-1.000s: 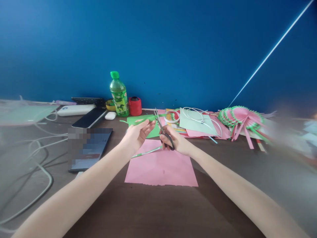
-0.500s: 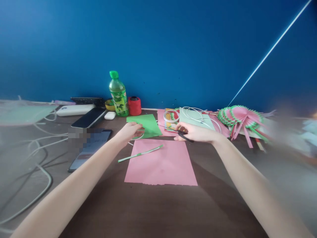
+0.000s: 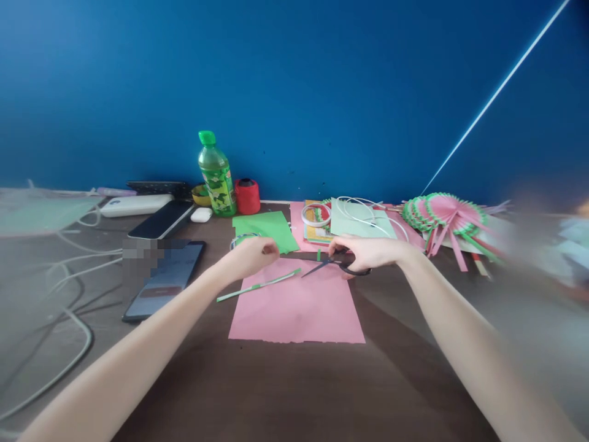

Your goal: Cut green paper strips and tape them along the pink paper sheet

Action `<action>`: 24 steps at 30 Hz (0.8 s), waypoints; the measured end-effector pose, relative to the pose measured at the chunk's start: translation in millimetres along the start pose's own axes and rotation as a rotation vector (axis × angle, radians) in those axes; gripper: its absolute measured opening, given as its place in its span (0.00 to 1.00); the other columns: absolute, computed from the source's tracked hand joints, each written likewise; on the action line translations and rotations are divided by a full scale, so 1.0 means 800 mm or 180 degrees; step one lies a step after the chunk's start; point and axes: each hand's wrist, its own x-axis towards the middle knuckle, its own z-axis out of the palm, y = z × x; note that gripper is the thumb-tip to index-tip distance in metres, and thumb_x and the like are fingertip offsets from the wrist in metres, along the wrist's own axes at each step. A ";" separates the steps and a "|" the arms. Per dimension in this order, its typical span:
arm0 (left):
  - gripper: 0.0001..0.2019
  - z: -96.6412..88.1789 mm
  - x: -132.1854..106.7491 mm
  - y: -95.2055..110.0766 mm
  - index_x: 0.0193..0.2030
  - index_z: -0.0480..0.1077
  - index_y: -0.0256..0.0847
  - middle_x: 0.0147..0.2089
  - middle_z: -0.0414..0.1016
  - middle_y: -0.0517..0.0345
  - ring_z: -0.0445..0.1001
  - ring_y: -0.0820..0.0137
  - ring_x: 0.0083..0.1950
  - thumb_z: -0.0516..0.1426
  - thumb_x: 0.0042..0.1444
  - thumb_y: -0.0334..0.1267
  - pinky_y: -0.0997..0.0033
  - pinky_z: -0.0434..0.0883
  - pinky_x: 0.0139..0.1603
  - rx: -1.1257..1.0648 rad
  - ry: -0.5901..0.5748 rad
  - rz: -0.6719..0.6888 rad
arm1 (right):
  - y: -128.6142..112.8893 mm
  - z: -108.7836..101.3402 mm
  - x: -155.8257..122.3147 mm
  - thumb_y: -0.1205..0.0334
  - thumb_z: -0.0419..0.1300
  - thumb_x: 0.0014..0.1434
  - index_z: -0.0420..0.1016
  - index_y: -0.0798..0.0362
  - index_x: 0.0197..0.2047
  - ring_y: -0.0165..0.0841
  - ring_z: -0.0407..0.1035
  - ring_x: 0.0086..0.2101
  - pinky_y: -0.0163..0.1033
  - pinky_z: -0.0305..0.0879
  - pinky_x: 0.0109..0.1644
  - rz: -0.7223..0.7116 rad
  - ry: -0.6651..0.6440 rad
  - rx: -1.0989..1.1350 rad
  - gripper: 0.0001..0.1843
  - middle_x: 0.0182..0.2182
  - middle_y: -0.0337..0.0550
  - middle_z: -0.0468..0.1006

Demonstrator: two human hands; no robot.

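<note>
My right hand (image 3: pixel 375 252) holds black-handled scissors (image 3: pixel 322 265), the blades pointing left over the far part of a pink paper sheet (image 3: pixel 299 307). My left hand (image 3: pixel 253 256) is closed with curled fingers at the sheet's far left edge; whether anything is pinched there is hidden. Behind it, a ring like a tape roll (image 3: pixel 239 238) shows partly beside green paper (image 3: pixel 271 230). A thin green-and-white strip (image 3: pixel 257 285) lies slantwise across the pink sheet's left side. Just beyond the scissors is a small green scrap (image 3: pixel 319 254).
A green-capped bottle (image 3: pixel 216 178) and a red spool (image 3: pixel 247 196) stand by the blue wall. Phones (image 3: pixel 168 282) and cables (image 3: pixel 85 344) lie left. Pale green paper (image 3: pixel 361 218), a white ring (image 3: pixel 316 215) and a pink-green folded-paper fan (image 3: pixel 448 218) are at the back right.
My left hand has moved right and slightly nearer, off the green paper and ring. The scissors have come nearer and now point down-left over the pink sheet. A green scrap has come into view.
</note>
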 end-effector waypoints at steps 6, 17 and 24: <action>0.09 0.024 -0.006 0.004 0.34 0.69 0.41 0.36 0.73 0.58 0.70 0.69 0.36 0.55 0.45 0.40 0.73 0.63 0.33 0.0098 -0.0670 0.0434 | -0.005 -0.005 -0.008 0.68 0.59 0.36 0.68 0.48 0.46 0.37 0.65 0.40 0.34 0.62 0.32 -0.0167 -0.0269 -0.0018 0.29 0.46 0.43 0.67; 0.06 0.016 -0.007 0.006 0.32 0.68 0.40 0.35 0.70 0.60 0.67 0.71 0.35 0.54 0.45 0.31 0.75 0.61 0.32 0.0180 -0.0877 0.0602 | -0.013 -0.012 -0.010 0.70 0.55 0.43 0.73 0.52 0.49 0.36 0.65 0.48 0.33 0.61 0.47 -0.0371 -0.0894 0.0307 0.26 0.48 0.41 0.73; 0.07 0.017 -0.005 0.005 0.31 0.70 0.40 0.34 0.70 0.59 0.67 0.72 0.36 0.53 0.45 0.29 0.75 0.63 0.35 0.0008 -0.0889 0.0732 | 0.000 -0.008 -0.002 0.63 0.54 0.48 0.78 0.50 0.37 0.36 0.69 0.40 0.35 0.61 0.40 -0.0180 -0.0692 -0.0032 0.15 0.41 0.41 0.77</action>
